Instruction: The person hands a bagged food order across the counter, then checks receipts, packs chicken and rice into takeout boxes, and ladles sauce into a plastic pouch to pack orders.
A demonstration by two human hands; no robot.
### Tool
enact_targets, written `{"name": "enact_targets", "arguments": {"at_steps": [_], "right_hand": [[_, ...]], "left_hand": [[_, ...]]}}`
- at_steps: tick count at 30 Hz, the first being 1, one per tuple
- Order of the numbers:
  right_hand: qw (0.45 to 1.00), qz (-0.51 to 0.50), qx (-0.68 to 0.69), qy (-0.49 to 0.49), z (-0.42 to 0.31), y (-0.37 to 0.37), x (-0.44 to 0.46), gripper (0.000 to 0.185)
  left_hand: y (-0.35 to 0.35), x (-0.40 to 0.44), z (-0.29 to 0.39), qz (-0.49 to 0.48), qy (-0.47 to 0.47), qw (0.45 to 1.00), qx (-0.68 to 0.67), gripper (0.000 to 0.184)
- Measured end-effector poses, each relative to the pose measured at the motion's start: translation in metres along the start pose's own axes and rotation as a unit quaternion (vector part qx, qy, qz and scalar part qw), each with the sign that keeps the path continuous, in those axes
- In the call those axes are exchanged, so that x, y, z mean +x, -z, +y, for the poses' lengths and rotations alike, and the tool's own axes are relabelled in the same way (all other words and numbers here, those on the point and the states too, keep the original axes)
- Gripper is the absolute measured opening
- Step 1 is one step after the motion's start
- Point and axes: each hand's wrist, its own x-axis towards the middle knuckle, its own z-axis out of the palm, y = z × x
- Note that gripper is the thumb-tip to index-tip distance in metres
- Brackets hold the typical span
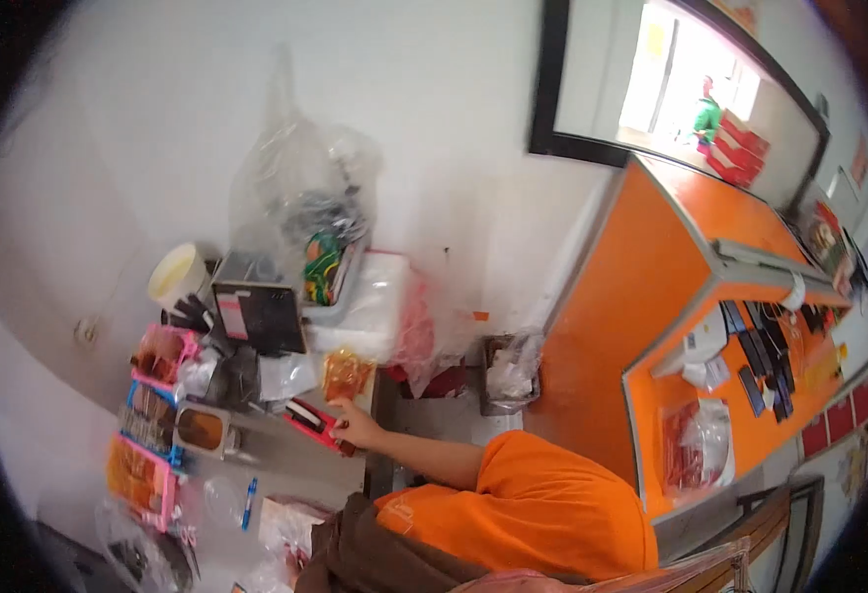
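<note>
My right hand (357, 429) reaches left over the counter, at the near end of a red holder (315, 423) with black and white items in it. The fingers look partly spread and at the holder's edge; a firm grip on it does not show. Just above the fingertips lies a clear packet with orange contents (348, 375). A white sheet or pouch (286, 377) is to the left of that packet. My left hand is outside the view.
A dark tablet-like screen (259, 318) stands behind. Pink and blue baskets (140, 478), a metal container (203, 431) and a blue pen (249, 502) are on the left. A bin (510, 393) and an orange counter (592, 316) stand to the right; a person (707, 117) appears beyond the opening.
</note>
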Motion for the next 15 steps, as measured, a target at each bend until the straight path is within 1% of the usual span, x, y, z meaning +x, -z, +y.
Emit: {"name": "enact_targets", "arguments": {"at_steps": [2, 3, 4, 5, 6, 7, 10, 13, 15], "right_hand": [[0.991, 0.001, 0.134, 0.024, -0.002, -0.001, -0.019, 0.054], [0.972, -0.015, 0.231, 0.026, -0.001, -0.003, -0.030, 0.053], [0.990, 0.003, 0.126, 0.066, 0.001, -0.002, -0.035, 0.053], [0.994, 0.024, 0.018, 0.103, 0.008, 0.001, -0.036, 0.053], [0.985, 0.045, -0.091, 0.136, 0.011, 0.003, -0.037, 0.053], [0.959, 0.131, -0.241, 0.070, 0.011, 0.000, -0.034, 0.048], [0.914, 0.212, -0.343, -0.042, 0.021, 0.005, -0.032, 0.048], [0.906, 0.255, -0.338, -0.019, -0.008, 0.016, -0.080, 0.054], [0.938, 0.241, -0.250, -0.015, 0.003, 0.034, -0.124, 0.059]], "left_hand": [[-0.010, 0.000, 0.008, -0.015, 0.008, 1.000, 0.026, 0.032], [-0.013, 0.000, 0.012, -0.022, 0.012, 0.999, 0.036, 0.030], [-0.016, 0.000, 0.014, -0.031, 0.016, 0.998, 0.047, 0.029], [-0.018, 0.000, 0.016, -0.040, 0.020, 0.997, 0.057, 0.028], [-0.021, 0.001, 0.018, -0.049, 0.024, 0.996, 0.065, 0.026], [-0.023, 0.001, 0.020, -0.058, 0.027, 0.995, 0.072, 0.026], [-0.032, 0.002, 0.028, -0.088, 0.040, 0.991, 0.098, 0.024], [-0.043, 0.000, 0.035, -0.113, 0.061, 0.983, 0.135, 0.025], [-0.049, -0.006, 0.038, -0.131, 0.080, 0.975, 0.161, 0.026]]}}
